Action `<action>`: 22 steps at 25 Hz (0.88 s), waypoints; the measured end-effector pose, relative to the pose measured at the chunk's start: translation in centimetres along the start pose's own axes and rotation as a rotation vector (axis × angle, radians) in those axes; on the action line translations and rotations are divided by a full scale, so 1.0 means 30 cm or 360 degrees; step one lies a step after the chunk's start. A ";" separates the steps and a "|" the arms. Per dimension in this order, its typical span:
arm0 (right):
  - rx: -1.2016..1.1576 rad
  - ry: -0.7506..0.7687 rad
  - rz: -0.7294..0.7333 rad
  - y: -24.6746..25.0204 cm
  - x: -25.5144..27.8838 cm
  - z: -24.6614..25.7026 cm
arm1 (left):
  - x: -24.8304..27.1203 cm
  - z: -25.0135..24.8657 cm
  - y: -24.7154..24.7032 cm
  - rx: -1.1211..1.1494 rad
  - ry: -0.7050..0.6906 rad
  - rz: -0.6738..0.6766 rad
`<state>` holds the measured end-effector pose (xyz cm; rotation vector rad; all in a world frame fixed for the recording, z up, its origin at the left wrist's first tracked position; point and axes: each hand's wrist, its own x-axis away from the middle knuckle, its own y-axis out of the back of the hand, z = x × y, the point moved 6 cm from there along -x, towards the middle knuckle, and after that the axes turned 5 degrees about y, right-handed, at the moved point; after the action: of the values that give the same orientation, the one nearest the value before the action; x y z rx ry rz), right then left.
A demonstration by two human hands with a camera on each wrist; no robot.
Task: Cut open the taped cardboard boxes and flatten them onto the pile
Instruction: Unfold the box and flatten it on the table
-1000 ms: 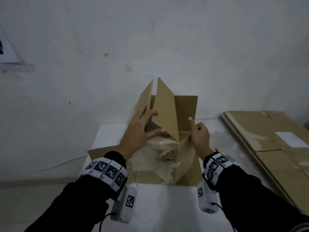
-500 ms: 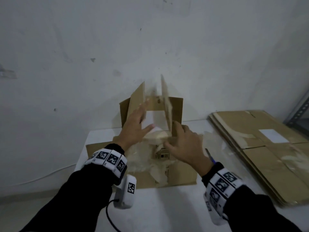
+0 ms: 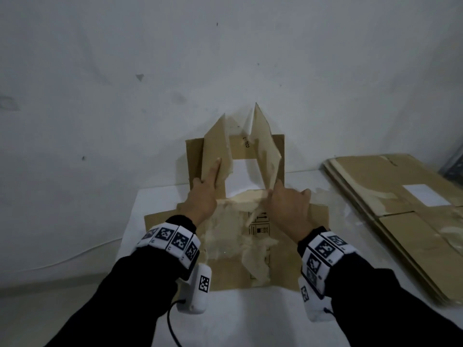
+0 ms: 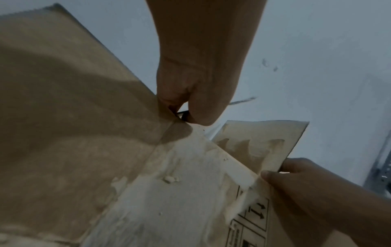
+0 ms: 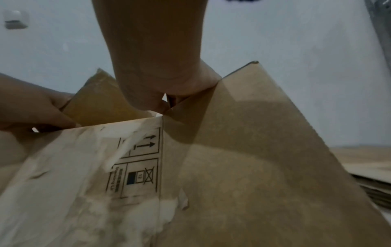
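A brown cardboard box (image 3: 250, 246) with torn pale tape and printed handling marks lies on the white table (image 3: 250, 319), both ends open, sagging toward flat. Its two far flaps stand up. My left hand (image 3: 204, 194) grips the left flap at the box corner, index finger straight along the flap. In the left wrist view, thumb and fingers (image 4: 180, 100) pinch the cardboard edge. My right hand (image 3: 288, 206) grips the right corner below the other flap; the right wrist view shows its fingers (image 5: 156, 93) pinching there. The pile of flattened boxes (image 3: 400, 209) lies to the right.
A white wall stands close behind the table. Crumpled clear tape (image 3: 328, 196) lies between the box and the pile. A metal rack (image 3: 453, 166) shows at the far right edge. The table's left edge (image 3: 130, 229) drops to the floor.
The box has sunk from a standing shape toward flat, its far flaps spread apart. My right hand moved from the box's right side onto the near right corner; my left slid up the left flap.
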<state>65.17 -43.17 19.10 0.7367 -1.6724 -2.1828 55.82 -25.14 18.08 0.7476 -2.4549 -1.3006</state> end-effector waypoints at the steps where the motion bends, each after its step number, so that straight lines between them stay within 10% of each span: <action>1: 0.0018 0.0013 0.0004 -0.023 0.000 -0.013 | 0.000 0.000 -0.019 0.0012 -0.0012 0.0018; 8: -0.0329 -0.0259 0.0226 -0.298 0.002 -0.139 | -0.005 0.132 -0.230 0.0455 -0.0003 0.0005; 12: -0.1158 -0.0736 -0.0353 -0.388 0.037 -0.235 | -0.015 0.231 -0.294 0.0991 0.0064 -0.0059; 15: -0.1277 -0.0837 -0.0720 -0.394 0.011 -0.278 | 0.001 0.279 -0.236 0.0992 0.0223 -0.0669; 18: -0.0683 -0.0871 -0.0480 -0.446 -0.036 -0.297 | 0.048 0.398 -0.207 0.1082 0.0647 -0.1052; 22: -0.0302 -0.0562 0.0068 -0.553 -0.117 -0.260 | 0.078 0.499 -0.280 0.1267 0.0844 -0.0929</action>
<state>73.67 -42.95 2.48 0.2736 -1.5801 -2.5083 49.75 -20.02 2.68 1.8143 -2.3051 -0.0944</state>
